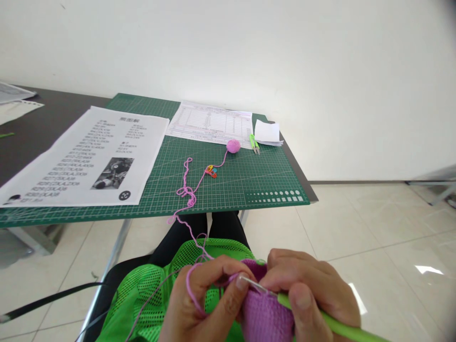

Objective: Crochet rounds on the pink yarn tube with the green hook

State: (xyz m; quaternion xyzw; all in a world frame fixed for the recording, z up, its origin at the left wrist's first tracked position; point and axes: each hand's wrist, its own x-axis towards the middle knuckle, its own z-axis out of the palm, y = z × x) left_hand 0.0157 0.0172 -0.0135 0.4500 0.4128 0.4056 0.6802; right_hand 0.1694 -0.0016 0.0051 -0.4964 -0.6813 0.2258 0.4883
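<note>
"Fingers first: what do yours grip?"

"My left hand (197,324) pinches the rim of the purple crocheted piece (267,319) between thumb and forefinger, with yarn (188,287) looped round a finger. My right hand (318,289) is closed on the green handle of the crochet hook (340,326)."

"And the piece sits where?"

"Low over my lap, the hook's metal shaft lying across its rim. Whether the tip has caught a strand I can't quite tell; my thumb crowds it."

"How would you work the stitch well?"

"Pinch close to the hook, let the yarn slide evenly over the finger, and turn the hook's throat down when drawing through, so no strand splits."

"Farther out?"

"Mind the tangle (188,192) on the green cutting mat (228,192): it could snag, so I'd ease slack from it first. Beyond lie the stitch markers (211,171) and yarn ball (233,146)."
</note>
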